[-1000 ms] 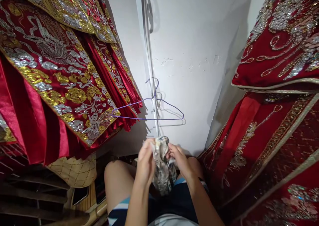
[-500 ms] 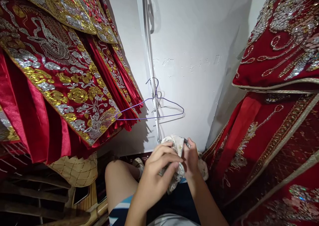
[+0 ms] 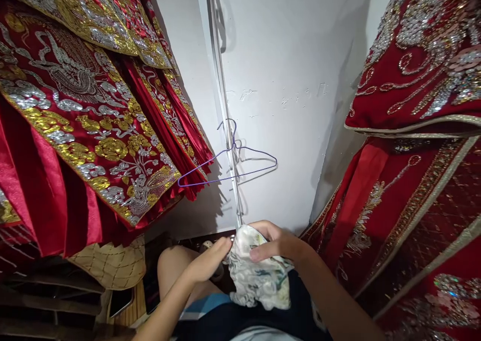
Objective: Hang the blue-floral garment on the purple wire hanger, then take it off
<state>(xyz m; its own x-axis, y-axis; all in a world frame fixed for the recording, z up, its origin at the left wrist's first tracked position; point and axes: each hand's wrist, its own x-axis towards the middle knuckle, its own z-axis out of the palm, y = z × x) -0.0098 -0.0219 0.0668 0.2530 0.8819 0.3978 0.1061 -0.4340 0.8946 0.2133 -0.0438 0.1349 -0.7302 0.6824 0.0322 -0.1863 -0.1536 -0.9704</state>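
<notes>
A crumpled white cloth [image 3: 259,283] with a green and yellow print and ruffled, gathered folds hangs over my lap. My right hand [image 3: 276,243] grips its upper part, thumb on the front and fingers behind the top edge. At the cloth's upper left edge, my left hand [image 3: 210,261] holds on with the thumb uppermost; the other fingers are mostly hidden. Beyond both hands, a thin purple wire hanger [image 3: 227,179] hangs bare against a narrow metal upright [image 3: 221,85] on the wall.
Red gowns embroidered in gold and silver [image 3: 112,150] hang at the left, and more beaded red garments [image 3: 376,200] at the right. A yellowish quilted pad [image 3: 112,263], wooden slats [image 3: 48,306] and a dark phone [image 3: 121,302] are at lower left. A pale wall [image 3: 293,45] stands ahead.
The cloth has gone from a bunched wad to hanging more spread out, lower down. My left hand has shifted left to its edge; my right hand has turned over its top.
</notes>
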